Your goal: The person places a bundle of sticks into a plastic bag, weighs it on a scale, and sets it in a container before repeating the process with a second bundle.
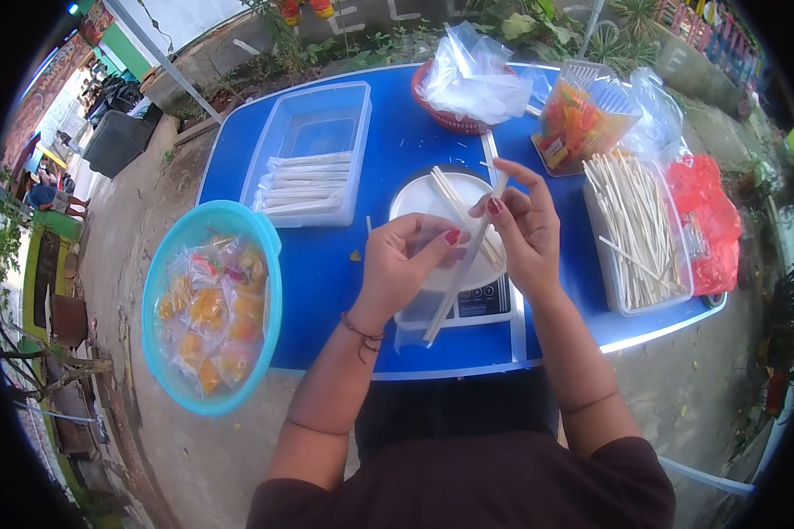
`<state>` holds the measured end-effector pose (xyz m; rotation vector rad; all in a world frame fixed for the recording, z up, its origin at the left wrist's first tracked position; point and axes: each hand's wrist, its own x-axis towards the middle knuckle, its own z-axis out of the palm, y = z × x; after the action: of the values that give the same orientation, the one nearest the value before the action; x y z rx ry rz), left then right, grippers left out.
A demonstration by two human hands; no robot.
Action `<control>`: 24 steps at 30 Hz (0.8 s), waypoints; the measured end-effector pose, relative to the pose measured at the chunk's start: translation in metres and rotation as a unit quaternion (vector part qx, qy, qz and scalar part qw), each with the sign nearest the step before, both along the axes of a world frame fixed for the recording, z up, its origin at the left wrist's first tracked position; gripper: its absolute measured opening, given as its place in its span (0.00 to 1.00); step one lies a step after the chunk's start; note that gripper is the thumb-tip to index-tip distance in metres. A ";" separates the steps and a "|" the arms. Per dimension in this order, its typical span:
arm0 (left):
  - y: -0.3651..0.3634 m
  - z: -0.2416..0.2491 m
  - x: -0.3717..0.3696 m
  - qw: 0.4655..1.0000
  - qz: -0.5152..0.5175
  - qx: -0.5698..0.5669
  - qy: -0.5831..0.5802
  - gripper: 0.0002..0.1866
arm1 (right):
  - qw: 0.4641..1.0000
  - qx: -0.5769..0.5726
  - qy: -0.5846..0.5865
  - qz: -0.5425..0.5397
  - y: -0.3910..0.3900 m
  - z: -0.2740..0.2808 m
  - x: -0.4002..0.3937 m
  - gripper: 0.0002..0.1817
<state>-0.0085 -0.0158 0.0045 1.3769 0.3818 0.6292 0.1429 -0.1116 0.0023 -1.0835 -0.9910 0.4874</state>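
Note:
Over the kitchen scale (487,301), both hands hold a narrow clear plastic sleeve (457,284) with thin off-white sticks in it. My left hand (395,263) pinches the film between thumb and fingers on the left side. My right hand (528,236) grips the upper end of the sleeve and its sticks, forefinger raised along the top. Below them, a round white plate (406,201) rests on the scale with a few loose sticks (451,196) lying across it. To the right, a clear box (631,304) is heaped with loose off-white sticks (635,229).
A clear bin (362,119) at back left holds several filled sleeves (304,185). A turquoise basin (273,291) of bagged orange snacks stands left. Behind are a red basket (423,93) with plastic bags (476,79) and a clear container (626,97). A red bag (715,229) lies right.

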 end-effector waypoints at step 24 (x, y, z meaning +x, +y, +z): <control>0.008 -0.013 -0.002 0.998 0.051 0.005 -0.043 0.07 | 0.847 -0.198 -0.432 -0.239 0.000 -0.007 -0.002 0.08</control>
<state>-0.0102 -0.0077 -0.0089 1.3415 0.3832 0.7731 0.1410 -0.1119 -0.0047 -1.9458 -1.3542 -0.2750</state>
